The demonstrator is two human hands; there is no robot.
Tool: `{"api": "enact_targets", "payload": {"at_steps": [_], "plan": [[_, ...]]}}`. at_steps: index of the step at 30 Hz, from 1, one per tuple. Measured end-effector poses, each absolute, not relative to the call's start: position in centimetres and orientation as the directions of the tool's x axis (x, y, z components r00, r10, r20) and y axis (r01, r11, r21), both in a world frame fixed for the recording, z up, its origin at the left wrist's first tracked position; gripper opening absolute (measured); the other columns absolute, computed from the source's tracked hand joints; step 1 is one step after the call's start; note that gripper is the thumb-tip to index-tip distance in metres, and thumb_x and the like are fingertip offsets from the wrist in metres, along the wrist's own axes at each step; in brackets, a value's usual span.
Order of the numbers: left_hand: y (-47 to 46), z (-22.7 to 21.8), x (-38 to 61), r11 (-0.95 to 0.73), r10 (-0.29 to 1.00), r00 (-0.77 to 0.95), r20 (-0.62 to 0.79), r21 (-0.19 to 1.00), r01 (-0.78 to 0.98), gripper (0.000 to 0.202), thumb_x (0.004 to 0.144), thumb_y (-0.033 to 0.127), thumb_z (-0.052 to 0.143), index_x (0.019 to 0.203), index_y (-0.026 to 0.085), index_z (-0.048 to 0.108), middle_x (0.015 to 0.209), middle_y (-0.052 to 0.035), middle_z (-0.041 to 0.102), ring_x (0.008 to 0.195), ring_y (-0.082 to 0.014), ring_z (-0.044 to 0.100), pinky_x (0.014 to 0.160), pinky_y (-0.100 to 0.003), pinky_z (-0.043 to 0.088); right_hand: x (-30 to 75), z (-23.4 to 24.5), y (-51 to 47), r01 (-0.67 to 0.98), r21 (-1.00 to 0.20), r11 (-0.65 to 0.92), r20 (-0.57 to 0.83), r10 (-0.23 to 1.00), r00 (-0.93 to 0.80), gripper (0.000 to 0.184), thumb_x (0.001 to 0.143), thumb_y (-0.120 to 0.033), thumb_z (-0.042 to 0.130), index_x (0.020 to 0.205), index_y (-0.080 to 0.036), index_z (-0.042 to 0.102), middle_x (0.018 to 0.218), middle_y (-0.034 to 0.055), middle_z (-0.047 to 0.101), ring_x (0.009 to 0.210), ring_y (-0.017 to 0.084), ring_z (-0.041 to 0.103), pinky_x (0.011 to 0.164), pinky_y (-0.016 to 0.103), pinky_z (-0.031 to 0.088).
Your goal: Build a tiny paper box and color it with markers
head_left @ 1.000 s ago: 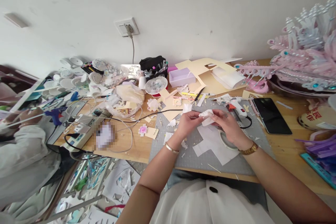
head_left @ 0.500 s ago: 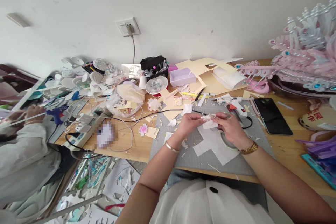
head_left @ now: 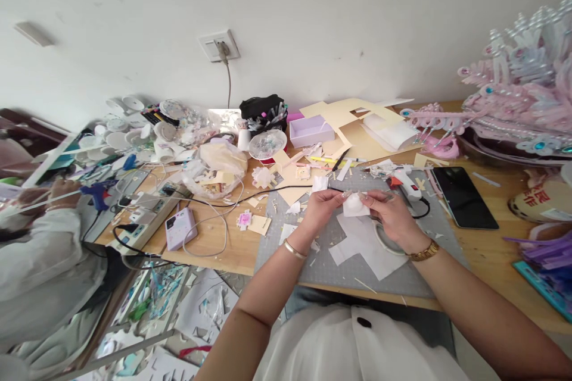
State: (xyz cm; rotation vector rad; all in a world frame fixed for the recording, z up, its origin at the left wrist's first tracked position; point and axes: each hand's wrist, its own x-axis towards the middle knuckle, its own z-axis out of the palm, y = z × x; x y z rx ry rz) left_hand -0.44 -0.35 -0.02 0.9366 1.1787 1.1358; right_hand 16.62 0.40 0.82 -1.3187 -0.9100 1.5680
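Observation:
Between my fingertips is a small piece of white paper (head_left: 356, 205), held up above the grey cutting mat (head_left: 322, 274). My left hand (head_left: 325, 207) pinches its left edge, and my right hand (head_left: 388, 209) grips the right edge. Beneath them lie cut sheets of white paper (head_left: 369, 250), and a roll of tape (head_left: 388, 242) sits partly hidden under my right wrist. A white hot glue gun (head_left: 406, 183) rests just beyond my right hand. Small paper scraps are scattered over the mat.
A black phone (head_left: 465, 197) lies on the right. A lilac box (head_left: 311, 132), cream card (head_left: 330, 110) and a black pouch of pens (head_left: 263, 113) stand at the back. A power strip (head_left: 145, 226) is on the left, near a co-worker's sleeve (head_left: 40, 250). Pink headdresses (head_left: 513, 101) fill the right side.
The white paper piece has turned between my fingers, so a flatter, squarer face hangs down now. Both hands stay in nearly the same place.

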Motion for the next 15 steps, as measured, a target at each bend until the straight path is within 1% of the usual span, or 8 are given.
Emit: {"api": "enact_targets", "payload": {"at_steps": [2, 5, 8, 11, 15], "plan": [[-0.35, -0.04, -0.38, 0.228, 0.974, 0.028, -0.227, 0.954, -0.193, 0.050, 0.053, 0.062, 0.085, 0.066, 0.015, 0.074, 0.064, -0.0015, 0.065, 0.063, -0.0113, 0.051, 0.066, -0.027, 0.043, 16.71, 0.60, 0.49, -0.177, -0.914, -0.364, -0.359, 0.931, -0.064, 0.045, 0.037, -0.048, 0.095, 0.063, -0.020, 0.073, 0.063, 0.0019, 0.069, 0.059, 0.017, 0.063, 0.053, 0.029, 0.051], [-0.29, -0.09, -0.25, 0.284, 0.958, 0.096, -0.269, 0.933, -0.222, 0.054, 0.053, 0.064, 0.085, 0.074, 0.015, 0.075, 0.071, -0.0025, 0.068, 0.067, -0.0120, 0.055, 0.068, -0.027, 0.045, 16.76, 0.22, 0.67, -0.195, -0.909, -0.368, -0.367, 0.929, -0.041, 0.046, 0.040, -0.051, 0.094, 0.066, -0.020, 0.072, 0.065, 0.0025, 0.071, 0.060, 0.019, 0.065, 0.056, 0.032, 0.054], [-0.25, -0.22, -0.19, 0.312, 0.944, 0.172, -0.282, 0.931, -0.188, 0.058, 0.049, 0.064, 0.087, 0.079, 0.015, 0.076, 0.074, -0.0026, 0.069, 0.067, -0.0121, 0.055, 0.067, -0.027, 0.045, 16.76, 0.06, 0.82, -0.217, -0.913, -0.346, -0.353, 0.936, -0.010, 0.045, 0.046, -0.054, 0.092, 0.069, -0.021, 0.072, 0.069, 0.0024, 0.072, 0.065, 0.021, 0.068, 0.060, 0.035, 0.058], [-0.29, -0.30, -0.26, 0.313, 0.936, 0.214, -0.280, 0.940, -0.137, 0.057, 0.047, 0.062, 0.088, 0.076, 0.015, 0.076, 0.069, -0.0017, 0.067, 0.064, -0.0123, 0.055, 0.065, -0.027, 0.044, 16.68, 0.28, 0.79, -0.236, -0.906, -0.352, -0.361, 0.933, -0.008, 0.045, 0.047, -0.056, 0.091, 0.071, -0.022, 0.074, 0.074, 0.0028, 0.074, 0.068, 0.021, 0.069, 0.061, 0.035, 0.060], [-0.31, -0.21, -0.37, 0.301, 0.947, 0.149, -0.283, 0.947, -0.110, 0.053, 0.052, 0.064, 0.086, 0.070, 0.015, 0.074, 0.061, -0.0005, 0.064, 0.060, -0.0128, 0.055, 0.063, -0.027, 0.044, 16.53, 0.73, 0.61, -0.184, -0.911, -0.369, -0.362, 0.929, -0.073, 0.051, 0.045, -0.060, 0.091, 0.076, -0.022, 0.077, 0.083, 0.0049, 0.077, 0.071, 0.021, 0.069, 0.056, 0.032, 0.059]]}}
